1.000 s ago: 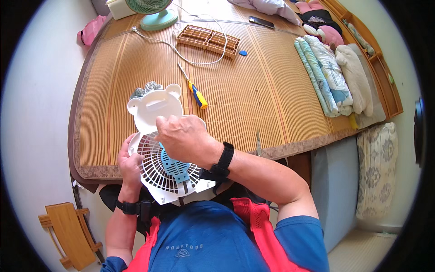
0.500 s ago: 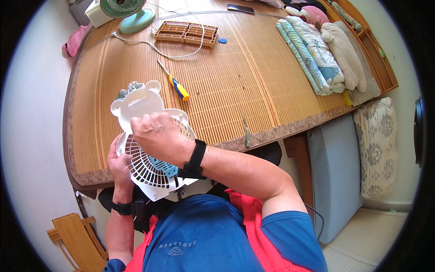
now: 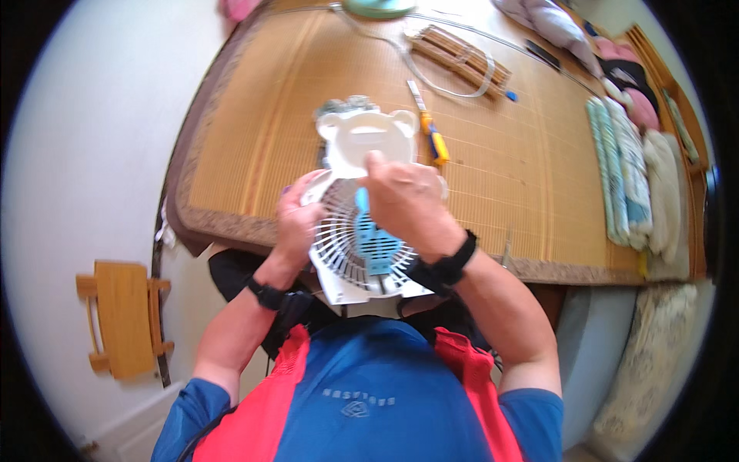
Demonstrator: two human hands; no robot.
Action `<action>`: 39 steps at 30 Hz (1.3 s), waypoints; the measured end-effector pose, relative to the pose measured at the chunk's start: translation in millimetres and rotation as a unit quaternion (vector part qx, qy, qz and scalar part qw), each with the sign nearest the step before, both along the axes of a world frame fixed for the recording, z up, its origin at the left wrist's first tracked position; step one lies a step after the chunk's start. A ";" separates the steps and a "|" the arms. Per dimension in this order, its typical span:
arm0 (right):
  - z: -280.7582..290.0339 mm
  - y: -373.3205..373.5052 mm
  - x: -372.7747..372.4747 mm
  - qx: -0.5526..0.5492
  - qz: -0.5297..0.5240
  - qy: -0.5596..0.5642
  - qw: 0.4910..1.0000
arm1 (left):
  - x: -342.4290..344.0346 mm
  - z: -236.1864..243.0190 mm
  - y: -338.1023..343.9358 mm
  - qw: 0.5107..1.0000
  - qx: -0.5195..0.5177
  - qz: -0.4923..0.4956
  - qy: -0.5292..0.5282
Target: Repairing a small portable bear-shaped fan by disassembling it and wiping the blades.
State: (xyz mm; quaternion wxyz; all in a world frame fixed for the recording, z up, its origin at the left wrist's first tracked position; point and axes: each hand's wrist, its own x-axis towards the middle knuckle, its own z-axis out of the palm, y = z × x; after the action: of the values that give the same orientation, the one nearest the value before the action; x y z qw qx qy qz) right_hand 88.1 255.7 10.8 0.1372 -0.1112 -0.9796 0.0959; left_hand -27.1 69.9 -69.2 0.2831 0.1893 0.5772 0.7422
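Gripping the white plastic bear-shaped cover (image 3: 350, 163) by its L rim w/ L hand (image 3: 299, 219), over mat's edge, we curl R hand (image 3: 412, 202) above its round slatted grille (image 3: 336, 225); can't tell if R fingers hold anything. Beyond: screwdriver (image 3: 437, 145) on ribbed mat (image 3: 508, 181); wood shelf (image 3: 697, 150) w/ blurred roll (image 3: 680, 127).

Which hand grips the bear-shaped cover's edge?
The left hand, holding the white cover by its left edge; the right hand is curled over its middle.
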 end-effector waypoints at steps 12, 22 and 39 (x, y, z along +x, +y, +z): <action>85.9 94.3 62.9 -0.291 -0.135 0.216 0.922 | 6.1 1.1 2.3 0.997 0.048 0.003 -0.057; -33.5 173.4 143.5 -0.499 -0.277 0.110 0.814 | -14.7 20.7 1.7 0.988 0.103 0.044 -0.105; -90.1 171.0 59.7 -0.217 -0.193 0.078 0.954 | -13.4 15.2 5.9 0.991 0.090 0.038 -0.094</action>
State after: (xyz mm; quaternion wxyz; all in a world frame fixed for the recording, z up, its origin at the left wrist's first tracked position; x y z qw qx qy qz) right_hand 147.9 426.7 -79.3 0.2017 -0.3173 -0.8812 0.2865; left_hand -40.6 75.9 -54.1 0.2897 0.1217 0.4858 0.8157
